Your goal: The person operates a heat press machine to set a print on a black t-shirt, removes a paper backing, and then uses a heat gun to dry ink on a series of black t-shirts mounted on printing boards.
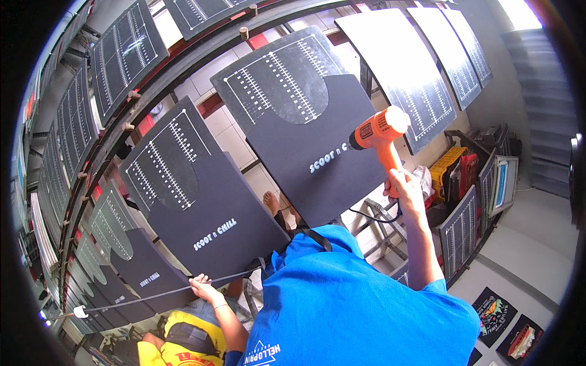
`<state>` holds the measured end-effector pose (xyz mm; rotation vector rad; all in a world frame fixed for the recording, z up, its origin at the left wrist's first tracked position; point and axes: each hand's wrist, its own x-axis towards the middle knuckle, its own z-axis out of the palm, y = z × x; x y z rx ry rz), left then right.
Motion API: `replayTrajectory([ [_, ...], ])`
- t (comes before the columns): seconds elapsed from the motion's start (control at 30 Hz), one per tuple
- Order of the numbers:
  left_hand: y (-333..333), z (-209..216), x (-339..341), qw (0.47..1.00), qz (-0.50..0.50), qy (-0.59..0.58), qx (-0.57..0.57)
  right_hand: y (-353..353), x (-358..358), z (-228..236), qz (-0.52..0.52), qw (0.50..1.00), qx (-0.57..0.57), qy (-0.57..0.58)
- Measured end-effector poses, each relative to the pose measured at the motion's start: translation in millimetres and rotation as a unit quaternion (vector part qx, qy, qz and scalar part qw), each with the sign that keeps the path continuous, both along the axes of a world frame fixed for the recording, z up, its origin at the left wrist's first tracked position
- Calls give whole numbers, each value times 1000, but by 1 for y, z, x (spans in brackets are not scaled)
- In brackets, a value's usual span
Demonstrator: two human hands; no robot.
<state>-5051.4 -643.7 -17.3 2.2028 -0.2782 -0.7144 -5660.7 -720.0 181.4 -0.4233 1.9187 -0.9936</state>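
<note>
My right hand (403,183) is closed around the handle of an orange heat gun (381,129). Its dark nozzle points left, just over the white lettering on a dark fabric panel (317,152), and hides part of that print. The panel lies on a black printing board (244,91) with white ruler marks. To the left, my left hand (204,288) grips a black cord (146,297), which stretches toward the far left rim past a white fitting (80,312). Beside that hand lies another printed dark panel (213,226) on its own marked board.
More marked boards (125,61) stand in rows along a dark metal rail (183,67). A person in a yellow shirt (183,335) is close by at lower left. At right are a yellow crate (447,165) and framed screens (503,183). A bare foot (270,200) shows between boards.
</note>
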Motion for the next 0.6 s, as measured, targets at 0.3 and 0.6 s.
replayTrajectory([
  [0.3, 29, -41, 3, 993, 0, -112, -32, 21, -1, -22, 27, 999, -45, 16],
  [0.6, 55, -46, 17, 975, 34, -219, 30, 32, -3, -33, 76, 993, -81, 30],
])
